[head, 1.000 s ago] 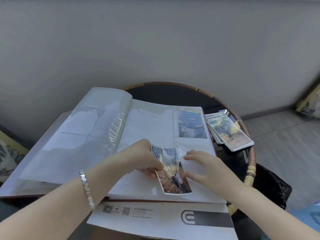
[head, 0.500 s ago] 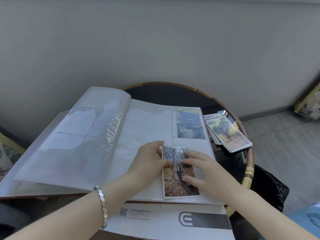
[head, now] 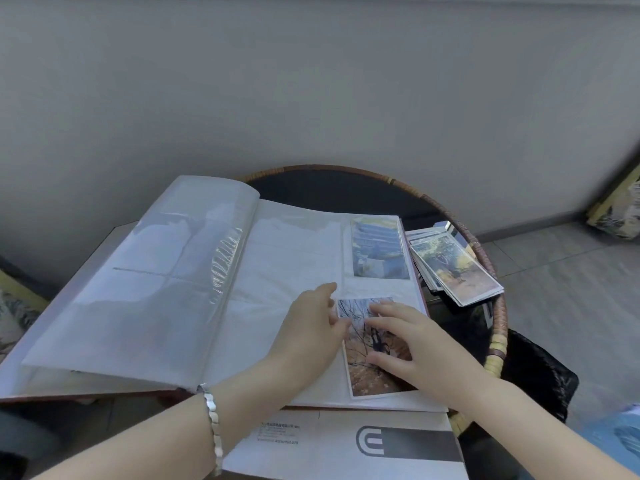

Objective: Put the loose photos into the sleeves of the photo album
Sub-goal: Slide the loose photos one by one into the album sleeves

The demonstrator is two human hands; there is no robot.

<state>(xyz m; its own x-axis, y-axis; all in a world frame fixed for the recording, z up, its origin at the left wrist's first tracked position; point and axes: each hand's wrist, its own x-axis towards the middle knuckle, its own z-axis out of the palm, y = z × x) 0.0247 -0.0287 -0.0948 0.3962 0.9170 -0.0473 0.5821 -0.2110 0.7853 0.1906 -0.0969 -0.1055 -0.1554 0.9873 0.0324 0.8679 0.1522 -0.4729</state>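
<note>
Head view: a person's left hand [head: 311, 327] lies flat on the open album [head: 294, 258], touching a photo [head: 375, 375]. The right hand [head: 412, 344], fingers spread, presses the print at the right page's lower sleeve. It looks partly inserted. Next comes pushing it fully in, then reaching for the stack [head: 457, 271] just beside the album.

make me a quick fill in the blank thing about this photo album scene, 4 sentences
1. The stack of loose photos rests on the round ___, beside the open photo album.
2. The bracelet is on the ___ wrist.
3. The right hand presses the tree photo on the album's ___ page.
4. The sleeve above it holds ___ blue photo.
Missing words: table; left; right; one.
</note>
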